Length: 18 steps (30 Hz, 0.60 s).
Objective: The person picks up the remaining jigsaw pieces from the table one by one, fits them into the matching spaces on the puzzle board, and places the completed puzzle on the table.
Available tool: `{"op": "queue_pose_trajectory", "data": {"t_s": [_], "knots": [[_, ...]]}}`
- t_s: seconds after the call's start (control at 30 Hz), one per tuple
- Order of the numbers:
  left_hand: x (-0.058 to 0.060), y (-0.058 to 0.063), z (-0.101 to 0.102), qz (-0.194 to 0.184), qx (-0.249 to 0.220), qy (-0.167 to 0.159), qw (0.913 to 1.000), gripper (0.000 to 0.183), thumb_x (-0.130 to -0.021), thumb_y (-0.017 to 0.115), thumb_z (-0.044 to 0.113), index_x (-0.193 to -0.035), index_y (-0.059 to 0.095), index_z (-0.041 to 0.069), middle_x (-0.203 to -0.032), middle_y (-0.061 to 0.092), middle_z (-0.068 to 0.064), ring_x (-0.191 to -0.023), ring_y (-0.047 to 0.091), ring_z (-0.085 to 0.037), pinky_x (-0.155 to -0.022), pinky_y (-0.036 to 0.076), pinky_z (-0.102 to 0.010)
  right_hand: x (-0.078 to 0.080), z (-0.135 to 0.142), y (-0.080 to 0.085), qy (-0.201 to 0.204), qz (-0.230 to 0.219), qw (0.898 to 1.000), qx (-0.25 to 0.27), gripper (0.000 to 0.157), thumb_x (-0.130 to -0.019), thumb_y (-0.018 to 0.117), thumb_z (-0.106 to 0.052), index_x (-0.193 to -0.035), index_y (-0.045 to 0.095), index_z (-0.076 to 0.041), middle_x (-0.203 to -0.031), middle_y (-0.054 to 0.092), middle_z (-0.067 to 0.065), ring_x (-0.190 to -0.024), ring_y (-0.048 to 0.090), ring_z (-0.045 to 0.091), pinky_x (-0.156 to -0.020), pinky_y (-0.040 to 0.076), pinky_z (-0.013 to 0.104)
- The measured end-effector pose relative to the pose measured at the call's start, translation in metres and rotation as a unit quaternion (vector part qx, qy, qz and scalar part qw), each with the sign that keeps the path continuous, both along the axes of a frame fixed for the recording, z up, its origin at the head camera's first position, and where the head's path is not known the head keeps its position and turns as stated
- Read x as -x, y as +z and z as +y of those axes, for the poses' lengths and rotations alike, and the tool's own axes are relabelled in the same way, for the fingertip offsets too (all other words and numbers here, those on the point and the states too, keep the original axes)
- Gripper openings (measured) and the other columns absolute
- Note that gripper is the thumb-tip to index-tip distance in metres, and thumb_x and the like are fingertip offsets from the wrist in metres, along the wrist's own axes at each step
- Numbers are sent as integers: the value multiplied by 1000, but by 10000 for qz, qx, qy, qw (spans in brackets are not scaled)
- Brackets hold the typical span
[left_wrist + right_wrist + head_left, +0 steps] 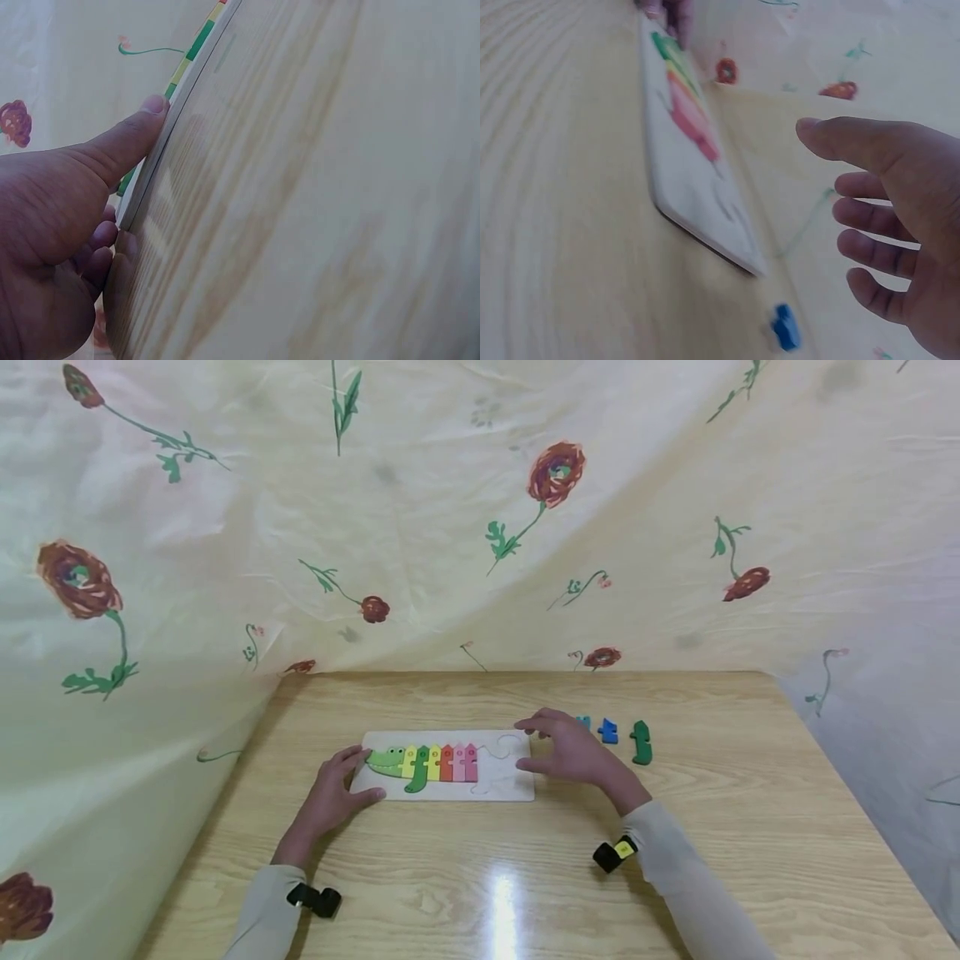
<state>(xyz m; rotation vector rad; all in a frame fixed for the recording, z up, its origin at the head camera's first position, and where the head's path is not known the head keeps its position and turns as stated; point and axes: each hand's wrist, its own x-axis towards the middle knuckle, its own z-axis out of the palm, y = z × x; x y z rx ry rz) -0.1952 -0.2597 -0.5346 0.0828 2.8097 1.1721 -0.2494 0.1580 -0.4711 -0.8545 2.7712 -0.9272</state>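
A white puzzle board (506, 787) lies on the table, with a row of coloured crocodile pieces (435, 763) in its left part: green head, then yellow, green, orange and pink segments. My left hand (332, 795) holds the board's left end. In the left wrist view its thumb (135, 139) lies along the board's edge, the other fingers curled by the corner. Over the board's right end my right hand (573, 750) hovers with nothing in it; its thumb and fingers stand apart in the right wrist view. Bare outlines show on the board's right part.
Loose pieces lie right of the board: a green one with a leg (641, 743), a blue one (609, 732) and a light blue one (583, 721) partly behind my right hand. A flower-patterned cloth (450, 527) hangs behind the wooden table (420, 877).
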Motion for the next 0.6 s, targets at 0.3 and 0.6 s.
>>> {"op": "queue_pose_trajectory", "data": {"t_s": [0.3,0.6], "knots": [[-2,-1,2,-52,28,67,10000,86,-84,85,33,-154,44,5,-163,30,-20,-148,26,-45,-120,27,-61,0,47,14,-44,313,9991,270,64,-84,84,-41,-137,64,-11,-121,66,12,-110,62,34,-90,54,55],[-1,0,0,13,64,-17,10000,86,-85,84,37,-154,43,4,-162,30,-22,-147,26,-46,-119,27,-63,3,84,14,-530,351,9978,206,71,-81,86,-46,-139,63,-12,-124,64,15,-111,62,36,-89,54,56]]}}
